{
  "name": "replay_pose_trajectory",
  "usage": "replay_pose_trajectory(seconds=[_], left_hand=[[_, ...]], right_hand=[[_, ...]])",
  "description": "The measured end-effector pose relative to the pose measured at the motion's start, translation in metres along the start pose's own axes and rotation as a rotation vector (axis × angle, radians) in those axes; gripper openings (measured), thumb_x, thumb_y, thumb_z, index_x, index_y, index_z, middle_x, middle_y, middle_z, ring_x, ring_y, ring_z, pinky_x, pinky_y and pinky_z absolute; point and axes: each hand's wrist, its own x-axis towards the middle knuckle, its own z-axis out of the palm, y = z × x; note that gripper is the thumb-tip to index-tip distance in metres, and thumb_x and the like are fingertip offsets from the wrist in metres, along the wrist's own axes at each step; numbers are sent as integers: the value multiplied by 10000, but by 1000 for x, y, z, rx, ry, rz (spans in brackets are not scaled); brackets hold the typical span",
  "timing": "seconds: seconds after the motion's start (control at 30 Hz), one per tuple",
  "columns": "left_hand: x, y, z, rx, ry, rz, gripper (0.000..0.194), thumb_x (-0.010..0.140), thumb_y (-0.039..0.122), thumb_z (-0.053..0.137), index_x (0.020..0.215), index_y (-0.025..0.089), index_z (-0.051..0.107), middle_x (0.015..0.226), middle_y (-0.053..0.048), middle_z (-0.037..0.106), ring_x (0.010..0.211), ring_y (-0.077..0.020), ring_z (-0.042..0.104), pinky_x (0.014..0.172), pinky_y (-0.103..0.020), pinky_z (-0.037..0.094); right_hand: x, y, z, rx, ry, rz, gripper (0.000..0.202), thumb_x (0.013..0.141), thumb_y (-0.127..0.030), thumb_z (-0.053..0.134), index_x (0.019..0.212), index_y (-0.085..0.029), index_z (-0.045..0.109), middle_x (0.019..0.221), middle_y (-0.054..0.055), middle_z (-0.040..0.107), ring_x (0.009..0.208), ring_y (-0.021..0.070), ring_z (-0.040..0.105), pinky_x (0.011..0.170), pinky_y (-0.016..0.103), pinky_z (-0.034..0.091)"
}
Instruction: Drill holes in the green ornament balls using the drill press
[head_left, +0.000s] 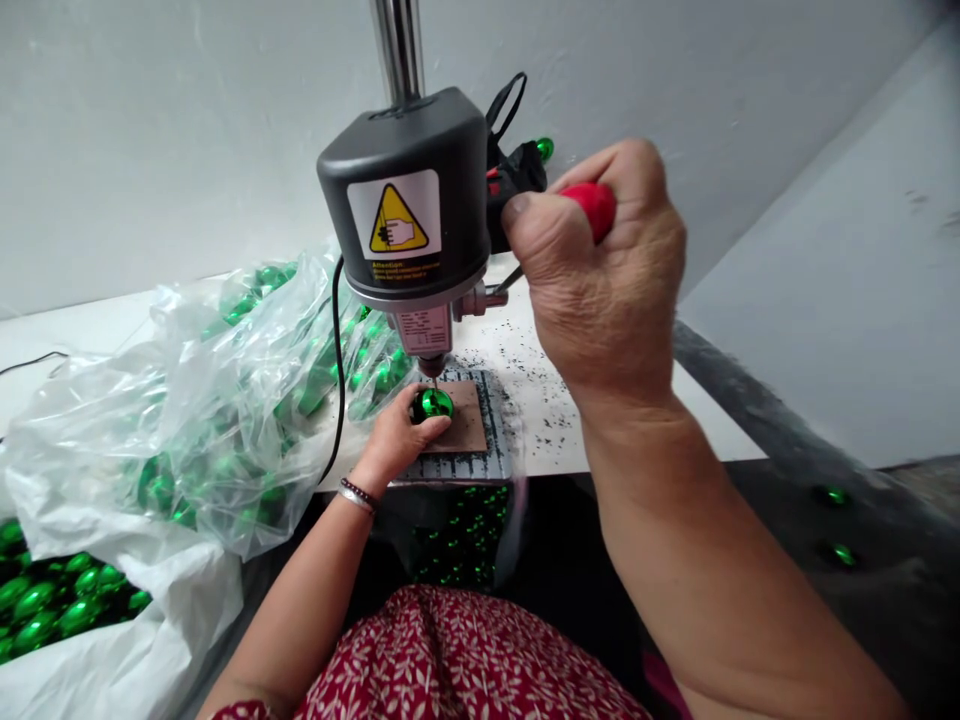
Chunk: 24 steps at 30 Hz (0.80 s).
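Observation:
A shiny green ball rests on a brown board beneath a dark grey bench drill press. My left hand is closed around the ball from the left, thumb at its front and fingers behind. The thin drill bit comes down to the top of the ball; whether it has entered the ball I cannot tell. Raised at the right of the drill head, my right hand is wrapped round the drill press's red-knobbed lever. The lever's far end is partly hidden by that hand.
Clear plastic bags of green balls fill the table's left side. A white sack of more balls stands lower left. Dark shavings litter the white table. A black cable hangs beside the drill. Green balls lie on the floor at right.

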Motion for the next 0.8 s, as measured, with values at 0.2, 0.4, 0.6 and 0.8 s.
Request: replay_pose_trajectory(seconds=[0.2,0.4,0.6,0.8], left_hand=[[1,1,5,83,-10,35,622,754,323,769,1341,183,617,1311,-88,686,1247,-263,610,1074,-341,447],[1,0,8,34,-16,43,603,757,293,767,1334,189,628,1278,-74,708,1192,-244,642,1034,-324,473],[0,-3,10,-19,-15,63,562,755,305,759,1294,197,645,1147,-39,748,1047,-216,678,939,-296,506],[0,-5,11,-27,6,75,535,745,284,771,1261,201,656,1145,-43,740,1056,-229,665,946,-308,490]], right_hand=[[2,0,1,5,37,-13,270,800,-243,636,719,-168,390,618,-82,361,603,6,310,596,158,301],[-3,2,-3,-106,59,-49,215,829,-258,591,739,-151,428,635,-90,368,607,-18,309,643,150,293],[-28,14,-11,-234,78,-270,182,856,-250,542,732,-144,462,608,-79,386,586,-14,310,595,144,287],[-43,17,-16,-342,78,-287,154,830,-255,512,712,-177,451,597,-58,437,551,25,360,575,183,350]])
